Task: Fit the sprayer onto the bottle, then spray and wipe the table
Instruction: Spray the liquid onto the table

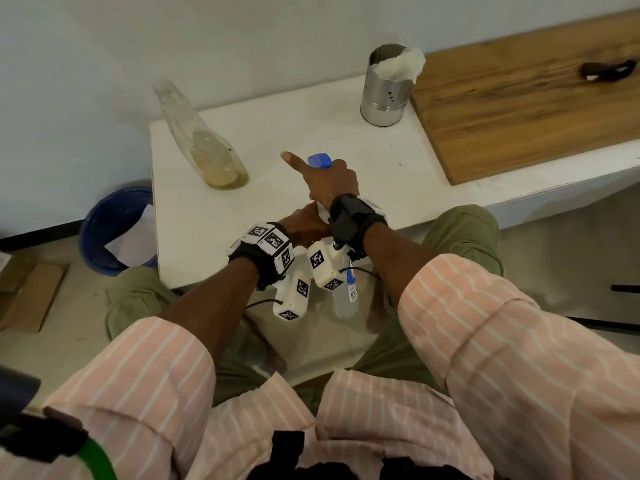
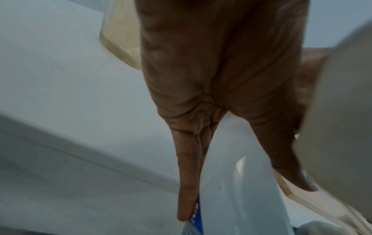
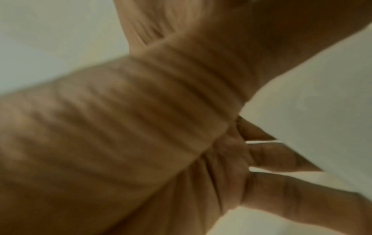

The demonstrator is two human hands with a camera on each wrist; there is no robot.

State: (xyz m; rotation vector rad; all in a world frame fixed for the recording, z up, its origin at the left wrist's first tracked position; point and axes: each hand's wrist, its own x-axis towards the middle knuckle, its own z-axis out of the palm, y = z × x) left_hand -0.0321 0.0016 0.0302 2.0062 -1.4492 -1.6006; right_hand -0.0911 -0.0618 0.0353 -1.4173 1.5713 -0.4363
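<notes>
In the head view the spray bottle is held over the table's near edge, and its clear lower body (image 1: 346, 301) with a small label hangs below my wrists. My left hand (image 1: 304, 224) grips the bottle's upper part; in the left wrist view the pale bottle (image 2: 231, 174) lies between thumb and fingers. My right hand (image 1: 330, 181) is wrapped round the blue sprayer head (image 1: 320, 160) on top, with the index finger stretched out to the left. The right wrist view is blurred and shows curled fingers (image 3: 281, 157) against a white surface. The joint between sprayer and bottle is hidden.
On the white table (image 1: 277, 129) a clear plastic bottle (image 1: 201, 140) with yellowish liquid leans at the left. A metal cup (image 1: 384, 95) holding a white cloth (image 1: 403, 64) stands at the back, beside a wooden board (image 1: 519, 102). A blue bin (image 1: 114, 230) sits on the floor to the left.
</notes>
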